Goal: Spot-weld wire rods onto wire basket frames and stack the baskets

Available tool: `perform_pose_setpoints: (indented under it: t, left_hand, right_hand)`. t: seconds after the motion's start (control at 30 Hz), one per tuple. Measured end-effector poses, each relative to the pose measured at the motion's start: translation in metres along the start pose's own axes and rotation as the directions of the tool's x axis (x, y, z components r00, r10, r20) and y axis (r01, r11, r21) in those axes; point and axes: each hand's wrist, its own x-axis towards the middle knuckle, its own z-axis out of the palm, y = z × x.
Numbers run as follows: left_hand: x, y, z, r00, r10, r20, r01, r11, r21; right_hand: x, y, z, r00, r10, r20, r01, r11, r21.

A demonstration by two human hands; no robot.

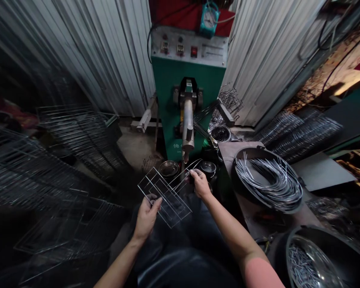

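My left hand (pixel 148 212) is closed on the near left edge of a rectangular wire rack (pixel 165 197), thumb on top. The rack is tilted above my lap, with thin crossbars inside its frame. My right hand (pixel 200 183) pinches a thin piece of wire (pixel 181 181) close to the rack's far right side; whether this wire is joined to the rack I cannot tell. Just above my right hand are the tips of a spot welder's metal arm (pixel 188 132), which juts from a green machine (pixel 165 88).
To the right, a round pan (pixel 238 176) holds bent wires (pixel 276 184) on a bench. Nearer, a bowl (pixel 316 256) contains short metal pieces. Stacked wire racks (pixel 78 136) crowd the left. Small metal bowls (pixel 169 168) sit below the welder arm.
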Motion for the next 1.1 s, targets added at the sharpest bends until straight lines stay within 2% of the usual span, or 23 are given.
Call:
perform_pose_setpoints:
  t: [0.33, 0.57, 0.83, 1.1]
  left_hand:
    - [0.014, 0.013, 0.009, 0.999, -0.003, -0.051, 0.002, 0.999, -0.036]
    - [0.008, 0.020, 0.015, 0.995, -0.019, -0.094, 0.015, 0.999, -0.036]
    - [0.006, 0.018, 0.010, 0.995, -0.006, -0.097, 0.007, 1.000, 0.002]
    - [0.013, 0.026, 0.013, 0.991, -0.009, -0.135, 0.008, 1.000, -0.013]
  right_hand:
    - [0.016, -0.001, 0.007, 0.999, -0.016, -0.044, 0.017, 1.000, 0.013]
    - [0.017, -0.002, 0.011, 0.997, -0.033, -0.073, 0.035, 0.999, 0.027]
    - [0.016, 0.000, 0.011, 0.996, -0.031, -0.080, 0.033, 0.999, 0.030]
    - [0.020, -0.004, 0.012, 0.997, -0.016, -0.081, 0.019, 0.999, 0.041]
